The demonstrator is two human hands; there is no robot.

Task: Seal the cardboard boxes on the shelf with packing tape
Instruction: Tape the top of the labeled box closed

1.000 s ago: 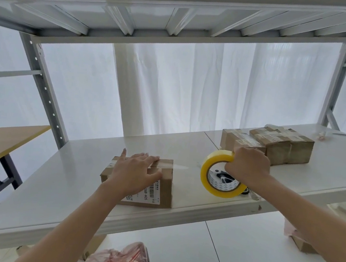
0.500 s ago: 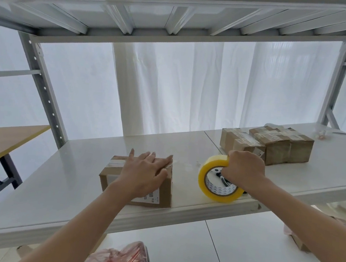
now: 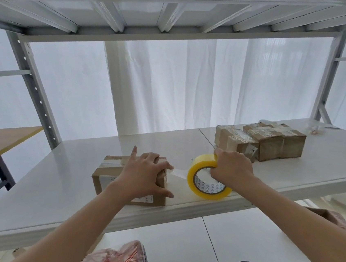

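A small cardboard box (image 3: 110, 174) with a white label sits near the front edge of the white shelf (image 3: 59, 187). My left hand (image 3: 144, 175) lies over its top right corner, fingers wrapped over the right side and thumb on the front face. My right hand (image 3: 231, 170) grips a yellow roll of packing tape (image 3: 202, 182) that stands on the shelf just right of the box. A clear strip of tape (image 3: 179, 172) runs from the roll to the box.
Two taped cardboard boxes (image 3: 236, 140) (image 3: 273, 139) stand side by side at the back right of the shelf. A lower shelf (image 3: 241, 240) lies beneath. A plastic bag with orange ties (image 3: 115, 261) sits bottom centre. A wooden table (image 3: 0, 142) stands at left.
My right hand lowered the tape roll toward the shelf and closer to the box. My left hand slid right along the box top and curled over its right side.
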